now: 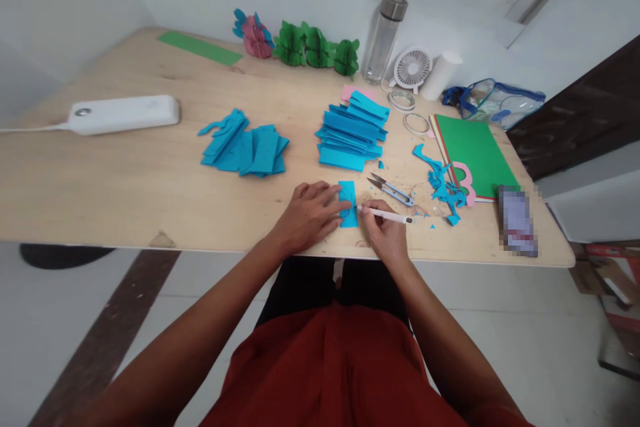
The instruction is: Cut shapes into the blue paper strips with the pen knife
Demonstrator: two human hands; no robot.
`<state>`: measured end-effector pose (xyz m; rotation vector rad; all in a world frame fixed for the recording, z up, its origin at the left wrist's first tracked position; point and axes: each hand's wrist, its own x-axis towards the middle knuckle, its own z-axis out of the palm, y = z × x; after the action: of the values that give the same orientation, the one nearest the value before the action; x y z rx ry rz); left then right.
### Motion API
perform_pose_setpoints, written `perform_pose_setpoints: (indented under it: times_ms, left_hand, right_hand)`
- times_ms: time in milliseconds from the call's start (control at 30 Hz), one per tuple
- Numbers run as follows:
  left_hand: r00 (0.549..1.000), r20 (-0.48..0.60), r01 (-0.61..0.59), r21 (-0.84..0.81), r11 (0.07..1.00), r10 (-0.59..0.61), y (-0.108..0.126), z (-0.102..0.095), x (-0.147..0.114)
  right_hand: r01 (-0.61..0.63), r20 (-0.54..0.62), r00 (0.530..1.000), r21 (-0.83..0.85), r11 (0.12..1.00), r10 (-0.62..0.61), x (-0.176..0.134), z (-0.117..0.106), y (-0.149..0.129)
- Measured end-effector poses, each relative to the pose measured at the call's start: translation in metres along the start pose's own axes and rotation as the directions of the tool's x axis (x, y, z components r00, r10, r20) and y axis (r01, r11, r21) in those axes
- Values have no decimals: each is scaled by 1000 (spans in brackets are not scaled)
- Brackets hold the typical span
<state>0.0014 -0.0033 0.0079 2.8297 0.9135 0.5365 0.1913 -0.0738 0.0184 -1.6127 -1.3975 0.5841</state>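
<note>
A small blue paper strip (349,215) lies near the table's front edge, with a dark curved line drawn on it. My left hand (311,217) rests spread out, its fingertips pressing on the strip's left side. In my right hand (386,232) is a white pen (393,215), its tip at the strip's right edge. Thread snips (391,189) with pale handles lie just beyond the pen. Behind the strip sits a stack of folded blue paper pieces (353,133), and to the left another loose pile of blue paper (250,150).
Blue paper scraps (443,183) and a pink paper shape (465,183) lie right, beside green sheets (477,153) and a phone (517,220). Along the back stand green paper crafts (316,47), a glass bottle (383,40) and a small fan (412,69). A white power strip (125,113) lies left.
</note>
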Motion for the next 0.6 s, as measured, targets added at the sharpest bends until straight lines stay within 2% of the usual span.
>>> perform_pose_setpoints:
  times_ms: [600]
  left_hand:
    - [1000,7,6,-7,1000,-6,-1,1,-1]
  right_hand:
    - [-3,-1,1000,-21,1000,3,-6,-3,-1]
